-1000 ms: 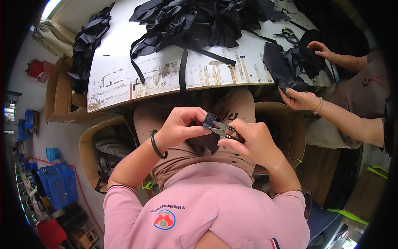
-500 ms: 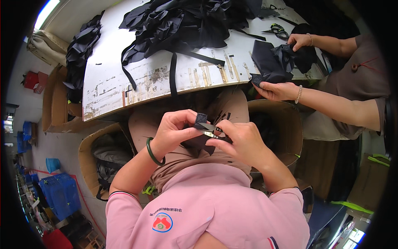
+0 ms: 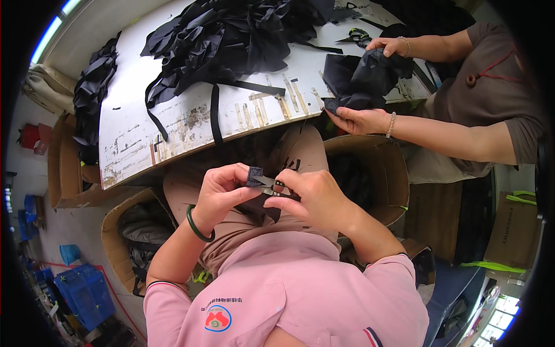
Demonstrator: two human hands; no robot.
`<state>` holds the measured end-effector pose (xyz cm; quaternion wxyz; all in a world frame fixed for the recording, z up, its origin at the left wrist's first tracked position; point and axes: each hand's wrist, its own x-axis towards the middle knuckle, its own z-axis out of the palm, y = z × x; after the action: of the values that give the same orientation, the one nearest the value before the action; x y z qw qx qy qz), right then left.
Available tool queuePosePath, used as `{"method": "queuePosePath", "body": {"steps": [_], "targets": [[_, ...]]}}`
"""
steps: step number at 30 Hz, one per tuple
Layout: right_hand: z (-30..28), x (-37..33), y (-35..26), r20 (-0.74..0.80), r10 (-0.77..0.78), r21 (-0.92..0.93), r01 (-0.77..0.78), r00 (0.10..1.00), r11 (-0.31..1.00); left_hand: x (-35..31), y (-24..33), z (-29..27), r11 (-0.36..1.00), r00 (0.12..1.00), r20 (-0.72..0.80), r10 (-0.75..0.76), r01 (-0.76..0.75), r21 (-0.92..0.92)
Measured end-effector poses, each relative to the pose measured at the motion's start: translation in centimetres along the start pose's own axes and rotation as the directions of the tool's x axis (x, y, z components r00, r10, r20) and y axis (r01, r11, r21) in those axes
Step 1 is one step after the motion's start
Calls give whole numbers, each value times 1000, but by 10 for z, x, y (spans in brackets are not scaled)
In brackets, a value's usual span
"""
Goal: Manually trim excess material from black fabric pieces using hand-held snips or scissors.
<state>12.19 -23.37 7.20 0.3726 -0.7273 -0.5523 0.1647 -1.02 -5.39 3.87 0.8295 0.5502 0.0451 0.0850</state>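
The dark strap (image 3: 254, 176) sits over the lap, pinched by the left hand (image 3: 222, 194) as before, while the right hand (image 3: 309, 199) (fingers closed on small metal snips (image 3: 270, 185)) has crept closer, so trimming looks underway.

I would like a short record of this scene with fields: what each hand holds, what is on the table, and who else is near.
left hand: left hand pinches a small dark fabric piece
right hand: right hand holds small metal snips against that piece
table: worn white table with a pile of black fabric and straps
nearby: a co-worker's hands handle black fabric
beside lap: cardboard boxes
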Motion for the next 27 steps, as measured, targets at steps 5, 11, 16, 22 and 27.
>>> {"method": "queuePosePath", "body": {"steps": [5, 11, 16, 22, 27], "targets": [[-6, 4, 0, 106, 93, 100, -104, 990, 990, 1, 1, -1, 999, 1000, -6, 20, -20, 50], [-8, 1, -3, 124, 112, 124, -128, 986, 984, 0, -2, -2, 998, 999, 20, 40, -40, 38], [-6, -1, -1, 121, 84, 114, -98, 989, 989, -4, -1, -2, 999, 1000, 14, 7, -8, 35], [-6, -1, -2, 111, 90, 127, -104, 990, 986, -5, 2, -1, 998, 999, 28, 39, -41, 54], [-7, -2, -3, 89, 62, 116, -72, 994, 991, -5, -3, -6, 997, 999, 28, 27, -29, 72]]}}
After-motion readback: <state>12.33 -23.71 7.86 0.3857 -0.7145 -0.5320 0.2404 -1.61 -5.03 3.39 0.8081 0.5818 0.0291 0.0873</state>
